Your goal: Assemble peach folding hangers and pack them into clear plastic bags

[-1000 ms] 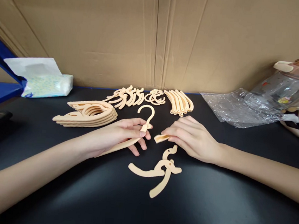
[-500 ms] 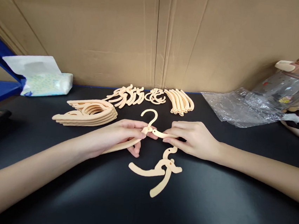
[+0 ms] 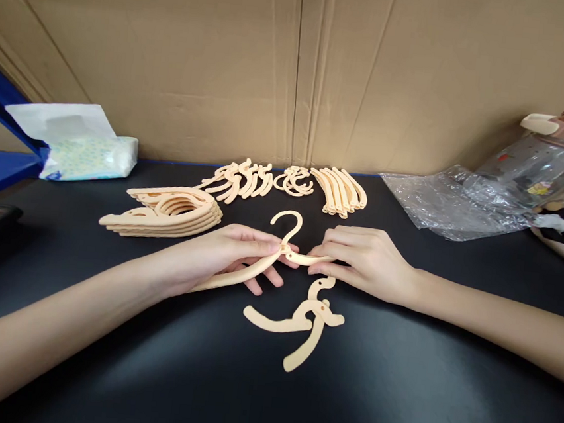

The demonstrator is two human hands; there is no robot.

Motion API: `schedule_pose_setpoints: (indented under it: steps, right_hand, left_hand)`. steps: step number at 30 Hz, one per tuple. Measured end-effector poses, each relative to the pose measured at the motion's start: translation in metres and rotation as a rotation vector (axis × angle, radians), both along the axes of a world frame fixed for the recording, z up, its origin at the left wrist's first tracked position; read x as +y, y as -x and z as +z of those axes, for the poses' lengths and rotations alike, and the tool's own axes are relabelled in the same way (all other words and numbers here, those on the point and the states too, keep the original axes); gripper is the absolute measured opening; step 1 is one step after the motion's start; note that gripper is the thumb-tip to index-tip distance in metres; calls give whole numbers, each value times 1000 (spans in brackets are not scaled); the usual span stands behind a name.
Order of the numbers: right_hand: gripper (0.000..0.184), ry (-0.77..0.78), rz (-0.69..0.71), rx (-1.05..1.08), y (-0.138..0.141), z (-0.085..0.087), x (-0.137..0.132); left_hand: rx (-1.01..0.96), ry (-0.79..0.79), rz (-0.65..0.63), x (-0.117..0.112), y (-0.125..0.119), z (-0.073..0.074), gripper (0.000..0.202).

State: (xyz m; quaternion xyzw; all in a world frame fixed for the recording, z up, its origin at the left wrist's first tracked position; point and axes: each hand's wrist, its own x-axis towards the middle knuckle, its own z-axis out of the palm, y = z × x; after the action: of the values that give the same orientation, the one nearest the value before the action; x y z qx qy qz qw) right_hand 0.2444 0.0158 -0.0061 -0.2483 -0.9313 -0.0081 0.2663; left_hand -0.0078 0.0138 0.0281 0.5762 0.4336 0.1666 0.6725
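Observation:
My left hand (image 3: 222, 256) is closed around a peach plastic hanger arm with its hook (image 3: 288, 224) pointing up. My right hand (image 3: 362, 259) pinches a second peach hanger arm (image 3: 304, 259), whose tip meets the first piece just below the hook. Both hands hover over the black table (image 3: 395, 382). Just in front of them lie loose hanger pieces (image 3: 301, 320), crossed over each other on the table.
A stack of assembled hangers (image 3: 167, 214) lies to the left. Rows of loose arms (image 3: 238, 180), hooks (image 3: 295, 181) and more arms (image 3: 341, 192) sit at the back by a cardboard wall. Tissue pack (image 3: 83, 152) far left; crumpled clear plastic bag (image 3: 452, 201) and a bottle (image 3: 540, 163) at right.
My right hand brought its hanger arm leftward until it met the hooked piece in my left hand. The hook has shifted slightly right and the joined pieces tilted a little.

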Motion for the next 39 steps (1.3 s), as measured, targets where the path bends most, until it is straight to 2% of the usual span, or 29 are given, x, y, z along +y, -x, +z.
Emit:
schedule_pose_setpoints:
  steps: [8,24,39]
  right_hand:
    - [27,-7,8,-17,-1,1,1]
    - [30,-29,15,-13,-1,1,0]
    - [32,-43,31,-17,0,2,1]
  left_hand:
    - [-18,33,-69,2,3,2,23]
    - [-35,101,3,2,3,3,28]
    - [-72,87,9,2,2,0,19]
